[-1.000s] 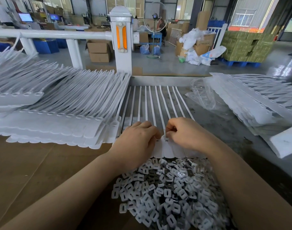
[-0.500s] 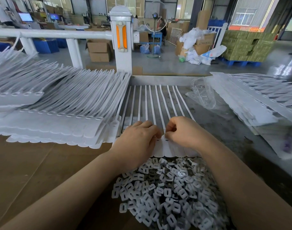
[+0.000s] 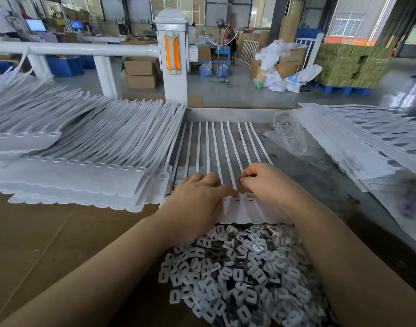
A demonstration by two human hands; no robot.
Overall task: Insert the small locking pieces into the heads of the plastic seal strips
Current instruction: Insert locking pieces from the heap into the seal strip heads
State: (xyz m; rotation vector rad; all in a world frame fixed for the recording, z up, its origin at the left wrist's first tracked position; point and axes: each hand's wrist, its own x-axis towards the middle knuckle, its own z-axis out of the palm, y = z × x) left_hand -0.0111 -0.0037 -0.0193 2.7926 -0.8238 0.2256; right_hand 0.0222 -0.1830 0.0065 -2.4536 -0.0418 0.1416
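A joined row of white plastic seal strips [image 3: 225,149] lies in front of me, tails pointing away, heads [image 3: 243,212] toward me. My left hand [image 3: 197,204] rests palm down on the heads at the left, fingertips touching the strips. My right hand [image 3: 266,182] has its fingers curled over a head near the middle, thumb and forefinger pinched together; whatever small locking piece is between them is hidden. A heap of small white and grey locking pieces [image 3: 240,274] lies between my forearms.
Stacked seal strips [image 3: 84,147] fill the left of the table over brown cardboard [image 3: 48,244]. More strip sheets [image 3: 358,142] and a clear plastic bag [image 3: 289,135] lie at the right. A white railing post [image 3: 171,57] stands behind the table.
My right hand has shifted slightly to the right along the row of heads. My left hand has stayed in place on the heads.
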